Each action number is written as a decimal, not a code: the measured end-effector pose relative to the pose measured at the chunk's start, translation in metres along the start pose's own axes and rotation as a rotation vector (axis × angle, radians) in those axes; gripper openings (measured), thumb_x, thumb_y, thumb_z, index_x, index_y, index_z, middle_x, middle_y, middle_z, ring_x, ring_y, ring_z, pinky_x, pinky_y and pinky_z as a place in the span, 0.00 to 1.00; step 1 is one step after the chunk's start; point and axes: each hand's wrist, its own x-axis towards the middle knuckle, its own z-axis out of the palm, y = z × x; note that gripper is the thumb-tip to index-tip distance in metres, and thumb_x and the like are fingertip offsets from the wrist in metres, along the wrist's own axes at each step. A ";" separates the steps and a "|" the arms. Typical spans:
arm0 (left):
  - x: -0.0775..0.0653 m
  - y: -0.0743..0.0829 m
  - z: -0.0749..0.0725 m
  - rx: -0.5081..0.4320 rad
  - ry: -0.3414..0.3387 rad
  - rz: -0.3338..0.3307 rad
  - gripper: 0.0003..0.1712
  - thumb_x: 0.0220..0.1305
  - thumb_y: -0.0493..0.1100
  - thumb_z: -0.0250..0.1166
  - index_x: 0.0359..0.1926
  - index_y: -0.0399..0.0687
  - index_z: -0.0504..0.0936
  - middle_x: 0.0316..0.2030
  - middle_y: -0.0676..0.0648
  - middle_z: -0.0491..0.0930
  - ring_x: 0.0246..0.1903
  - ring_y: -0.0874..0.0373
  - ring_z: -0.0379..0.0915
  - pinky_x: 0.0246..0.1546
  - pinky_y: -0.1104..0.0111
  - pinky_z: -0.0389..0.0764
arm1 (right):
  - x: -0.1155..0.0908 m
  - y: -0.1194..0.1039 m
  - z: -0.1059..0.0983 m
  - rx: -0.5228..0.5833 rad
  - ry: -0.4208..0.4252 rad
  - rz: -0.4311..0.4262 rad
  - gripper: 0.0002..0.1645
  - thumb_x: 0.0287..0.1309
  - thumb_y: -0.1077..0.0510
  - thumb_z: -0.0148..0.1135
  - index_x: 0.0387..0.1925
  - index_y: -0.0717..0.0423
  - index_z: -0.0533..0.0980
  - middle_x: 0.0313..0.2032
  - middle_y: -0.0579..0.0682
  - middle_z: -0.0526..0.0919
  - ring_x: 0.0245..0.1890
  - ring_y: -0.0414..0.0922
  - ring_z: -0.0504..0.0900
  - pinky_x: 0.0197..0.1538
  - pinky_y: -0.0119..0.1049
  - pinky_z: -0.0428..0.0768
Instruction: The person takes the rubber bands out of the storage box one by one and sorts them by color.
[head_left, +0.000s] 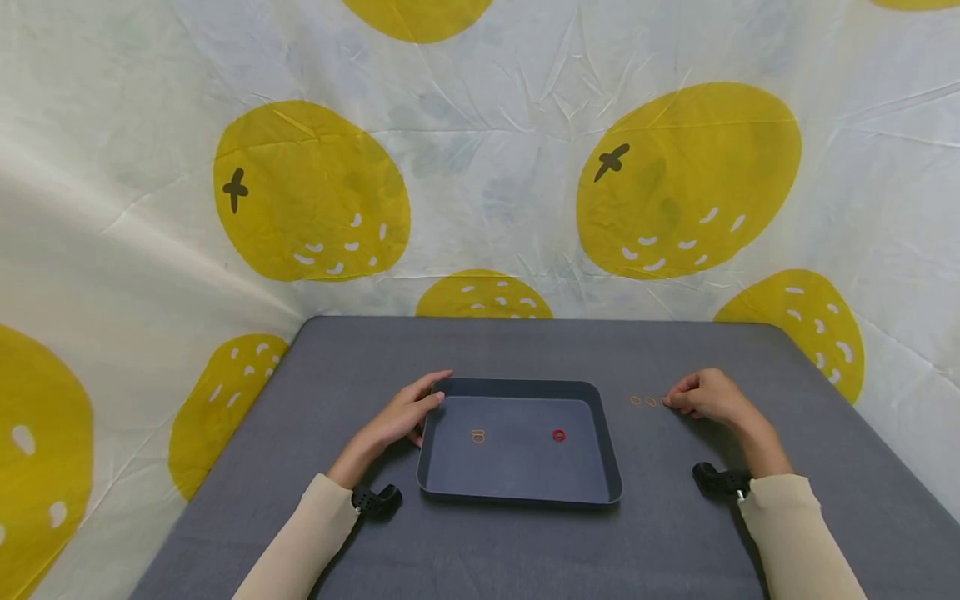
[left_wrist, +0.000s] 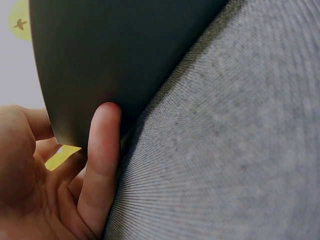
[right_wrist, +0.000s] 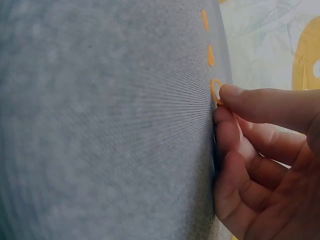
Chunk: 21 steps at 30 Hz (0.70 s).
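Left wrist shows left hand point(left_wrist: 55, 187) gripping tray point(left_wrist: 95, 65); right wrist, right hand point(right_wrist: 267, 170) pinching band point(right_wrist: 215, 91).

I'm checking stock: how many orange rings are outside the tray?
3: one ring and another ring lie on the table right of the tray; the third ring is pinched by the right hand. More could be hidden under that hand.

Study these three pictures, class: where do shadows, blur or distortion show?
Head view: soft shadows on the cloth beside both sleeves; left wrist: weave streaks fan out by the left fingers, and the side of the tray is dark; right wrist: cloth blurred toward the picture's left.
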 end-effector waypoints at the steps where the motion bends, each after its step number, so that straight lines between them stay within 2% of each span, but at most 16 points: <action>1: 0.000 0.000 0.000 -0.001 0.000 0.000 0.29 0.81 0.50 0.54 0.79 0.67 0.63 0.40 0.41 0.74 0.15 0.56 0.66 0.17 0.59 0.84 | 0.000 0.000 0.000 0.004 -0.003 -0.003 0.15 0.64 0.57 0.70 0.40 0.70 0.86 0.28 0.49 0.86 0.30 0.41 0.80 0.32 0.34 0.83; 8: -0.001 0.000 0.000 -0.004 0.000 -0.009 0.29 0.81 0.51 0.54 0.78 0.69 0.64 0.43 0.40 0.75 0.14 0.56 0.66 0.17 0.59 0.84 | -0.002 0.003 -0.003 0.027 -0.022 -0.036 0.14 0.69 0.61 0.64 0.43 0.72 0.85 0.33 0.52 0.89 0.31 0.40 0.82 0.32 0.34 0.84; 21: 0.000 -0.001 0.001 0.003 0.003 -0.010 0.29 0.81 0.51 0.54 0.78 0.69 0.63 0.37 0.41 0.73 0.14 0.56 0.66 0.17 0.59 0.84 | 0.000 0.001 -0.005 0.080 0.014 -0.067 0.19 0.68 0.57 0.67 0.46 0.73 0.83 0.35 0.54 0.89 0.31 0.42 0.84 0.34 0.35 0.85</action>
